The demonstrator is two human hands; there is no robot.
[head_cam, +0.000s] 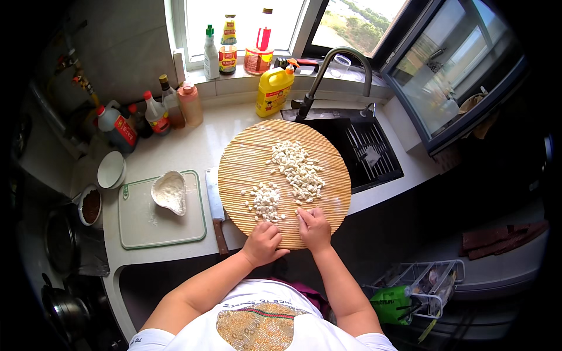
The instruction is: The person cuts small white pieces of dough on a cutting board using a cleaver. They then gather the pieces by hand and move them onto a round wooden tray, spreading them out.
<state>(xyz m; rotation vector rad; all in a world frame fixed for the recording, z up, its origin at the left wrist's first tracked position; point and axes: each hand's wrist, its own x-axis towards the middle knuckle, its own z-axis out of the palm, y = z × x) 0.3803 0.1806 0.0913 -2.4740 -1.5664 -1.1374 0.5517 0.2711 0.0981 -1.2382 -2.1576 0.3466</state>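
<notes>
A round slatted bamboo mat [237, 162] lies on the counter, partly over the sink. Small rolled dough pieces [303, 171] form a long heap at its middle and right. Floured dough lumps [265, 197] make a smaller heap to the left. My left hand [263, 243] rests on the mat's near edge just below the lumps, fingers bent; whether anything is under its fingertips is hidden. Close to the rolled heap, my right hand [315, 228] is curled on the mat, thumb and forefinger together at a small pale dough piece [297, 211].
A cleaver [216, 197] lies partly under the mat's left side. Farther left are a cutting board [131, 223] with a bowl of flour [170, 193] and a white bowl [111, 170]. Behind the mat stand a yellow jug [274, 93] and a faucet [322, 66] over the black sink [377, 171].
</notes>
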